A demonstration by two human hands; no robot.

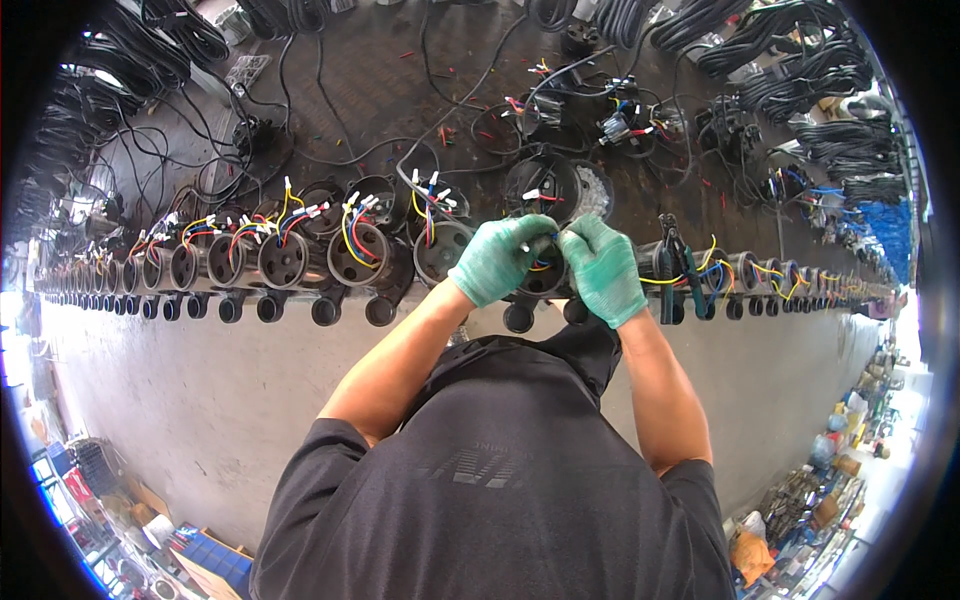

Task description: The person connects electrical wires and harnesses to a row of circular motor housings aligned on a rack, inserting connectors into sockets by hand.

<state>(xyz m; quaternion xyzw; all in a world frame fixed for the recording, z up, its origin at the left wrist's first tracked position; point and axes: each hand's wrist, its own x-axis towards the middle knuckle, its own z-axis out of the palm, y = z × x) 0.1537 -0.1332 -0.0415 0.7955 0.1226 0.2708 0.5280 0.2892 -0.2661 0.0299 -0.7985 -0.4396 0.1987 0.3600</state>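
Note:
Both my hands wear thin green gloves and meet over a black round housing [542, 282] in the near row. My left hand [500, 262] is closed, with a small grey part [541, 243] at its fingertips. Close beside it, my right hand [604, 268] pinches at a thin blue wire [556, 237]; the fingers partly hide it. Right of that hand, dark-handled pliers [672, 262] rest upright among the row of housings. Behind the hands stand a larger black cup [540, 170] with white-tipped wires and a container of small clear pieces [592, 192].
Along the bench's near edge runs a long row of black motor housings [283, 260] with coloured wires sticking up. Black cables and coils [820, 70] lie across the dark tabletop [370, 85]. Wired parts [625, 120] lie farther back. Boxes and bins [205, 560] stand on the floor behind me.

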